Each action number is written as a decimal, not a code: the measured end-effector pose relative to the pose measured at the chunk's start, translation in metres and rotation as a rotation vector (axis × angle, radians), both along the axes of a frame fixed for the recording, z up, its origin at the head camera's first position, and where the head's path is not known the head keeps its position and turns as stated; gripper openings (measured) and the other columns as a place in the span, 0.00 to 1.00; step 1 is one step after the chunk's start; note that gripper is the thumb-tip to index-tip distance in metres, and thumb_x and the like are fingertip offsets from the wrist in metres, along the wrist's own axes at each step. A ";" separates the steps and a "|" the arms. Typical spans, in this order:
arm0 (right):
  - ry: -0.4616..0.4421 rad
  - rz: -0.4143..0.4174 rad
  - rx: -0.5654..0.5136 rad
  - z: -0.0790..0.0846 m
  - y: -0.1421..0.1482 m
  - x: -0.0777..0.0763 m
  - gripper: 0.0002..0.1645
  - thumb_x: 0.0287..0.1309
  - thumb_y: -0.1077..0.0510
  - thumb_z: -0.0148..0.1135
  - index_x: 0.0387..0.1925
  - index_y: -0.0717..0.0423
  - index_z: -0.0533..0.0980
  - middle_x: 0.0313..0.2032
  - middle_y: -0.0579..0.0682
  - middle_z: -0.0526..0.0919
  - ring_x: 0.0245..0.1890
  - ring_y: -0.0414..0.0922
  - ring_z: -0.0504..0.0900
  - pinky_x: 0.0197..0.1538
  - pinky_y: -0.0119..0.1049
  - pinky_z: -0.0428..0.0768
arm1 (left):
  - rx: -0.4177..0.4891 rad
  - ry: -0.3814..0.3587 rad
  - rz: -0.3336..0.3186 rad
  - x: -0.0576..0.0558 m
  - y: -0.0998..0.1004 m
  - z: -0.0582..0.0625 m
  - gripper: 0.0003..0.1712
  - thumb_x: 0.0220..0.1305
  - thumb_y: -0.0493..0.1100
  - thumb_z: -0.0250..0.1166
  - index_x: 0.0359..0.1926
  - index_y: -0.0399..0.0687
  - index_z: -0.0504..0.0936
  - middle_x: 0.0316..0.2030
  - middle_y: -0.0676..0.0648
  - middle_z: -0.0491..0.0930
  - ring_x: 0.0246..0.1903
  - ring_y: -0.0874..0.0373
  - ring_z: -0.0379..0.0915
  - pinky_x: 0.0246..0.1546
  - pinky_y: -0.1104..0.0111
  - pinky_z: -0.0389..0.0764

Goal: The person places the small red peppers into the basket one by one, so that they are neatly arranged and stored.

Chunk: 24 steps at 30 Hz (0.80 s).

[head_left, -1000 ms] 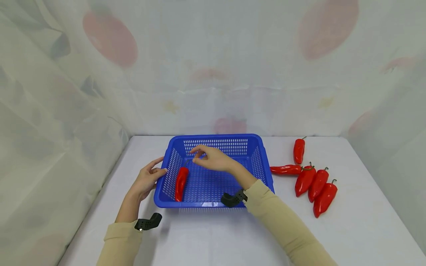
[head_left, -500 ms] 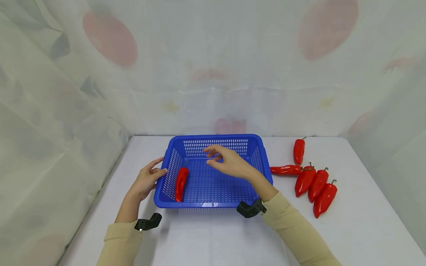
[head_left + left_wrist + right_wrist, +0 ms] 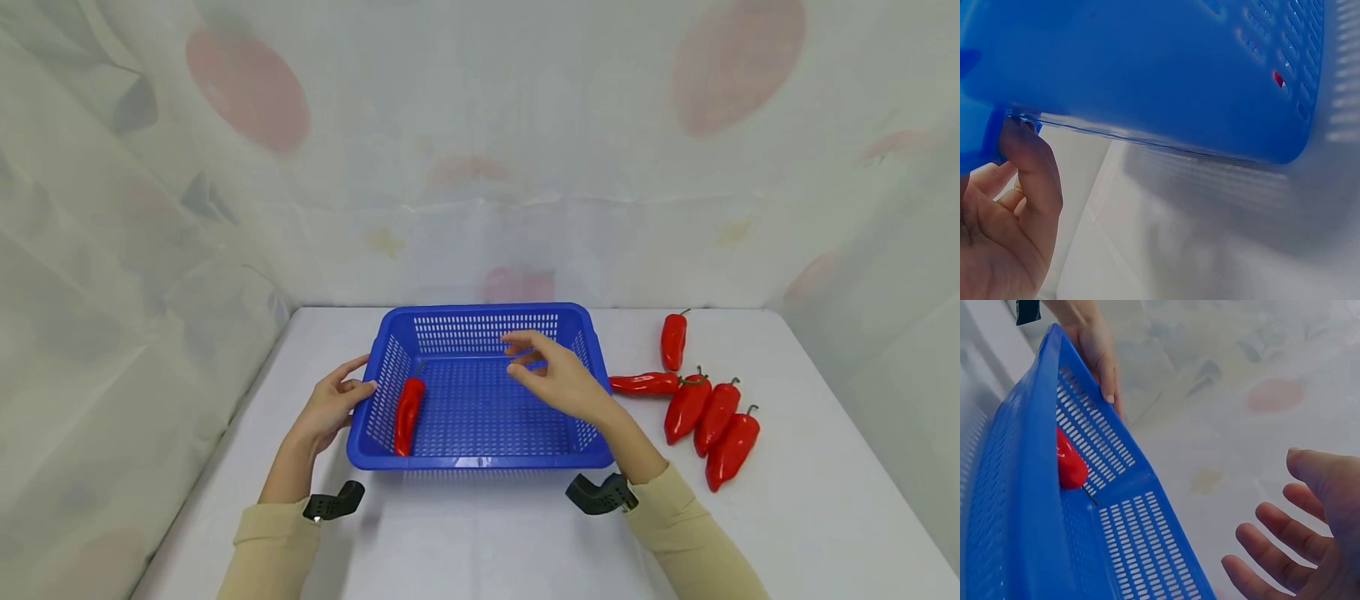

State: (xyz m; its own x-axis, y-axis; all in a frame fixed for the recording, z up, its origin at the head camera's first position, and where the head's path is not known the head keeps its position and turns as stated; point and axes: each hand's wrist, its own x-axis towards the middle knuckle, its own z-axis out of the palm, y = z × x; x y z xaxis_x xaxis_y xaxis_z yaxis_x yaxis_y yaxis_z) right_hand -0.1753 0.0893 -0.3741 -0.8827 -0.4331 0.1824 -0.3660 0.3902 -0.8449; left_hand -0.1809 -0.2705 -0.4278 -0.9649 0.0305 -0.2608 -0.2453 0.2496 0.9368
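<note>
My left hand grips the left rim of the blue plastic basket, thumb on top; the left wrist view shows fingers curled under the rim. Inside, along the left wall, lies one red pepper, its stem toward the back. My right hand is held over the right part of the basket with nothing in it. Its fingers are spread and loosely bent in the right wrist view, apart from the thumb.
Right of the basket, several red peppers lie on the white table: one at the back, a sideways pepper close by the basket's wall, and a slanting row ending with the front pepper. A patterned cloth hangs behind.
My right hand has moved right across the basket, away from the pepper inside, and its fingers have spread a little. The left hand, basket and peppers have stayed where they were.
</note>
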 end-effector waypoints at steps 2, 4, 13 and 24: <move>0.020 -0.032 -0.003 -0.003 0.006 0.003 0.25 0.61 0.54 0.57 0.59 0.46 0.66 0.52 0.49 0.75 0.50 0.44 0.76 0.52 0.43 0.77 | -0.007 0.000 -0.001 0.000 0.000 0.001 0.37 0.62 0.46 0.60 0.69 0.56 0.55 0.34 0.44 0.75 0.30 0.54 0.79 0.34 0.58 0.83; 0.034 -0.069 -0.008 -0.006 0.012 0.006 0.25 0.60 0.55 0.57 0.59 0.46 0.66 0.52 0.50 0.75 0.51 0.45 0.76 0.52 0.44 0.77 | -0.016 -0.002 0.000 0.000 0.001 0.001 0.37 0.62 0.46 0.60 0.69 0.55 0.55 0.34 0.44 0.75 0.30 0.54 0.79 0.34 0.58 0.83; 0.080 -0.224 -0.063 -0.020 0.043 0.022 0.28 0.58 0.60 0.59 0.61 0.50 0.65 0.53 0.53 0.74 0.53 0.49 0.75 0.51 0.50 0.77 | -0.025 -0.008 -0.006 0.000 0.001 0.004 0.37 0.62 0.45 0.60 0.69 0.55 0.54 0.34 0.44 0.75 0.30 0.54 0.79 0.35 0.58 0.82; 0.145 -0.438 -0.044 -0.045 0.085 0.042 0.29 0.60 0.58 0.57 0.62 0.51 0.64 0.55 0.53 0.74 0.52 0.49 0.76 0.49 0.33 0.78 | -0.038 -0.003 -0.009 -0.001 0.000 0.001 0.38 0.62 0.47 0.61 0.70 0.55 0.54 0.36 0.42 0.75 0.31 0.53 0.79 0.36 0.57 0.82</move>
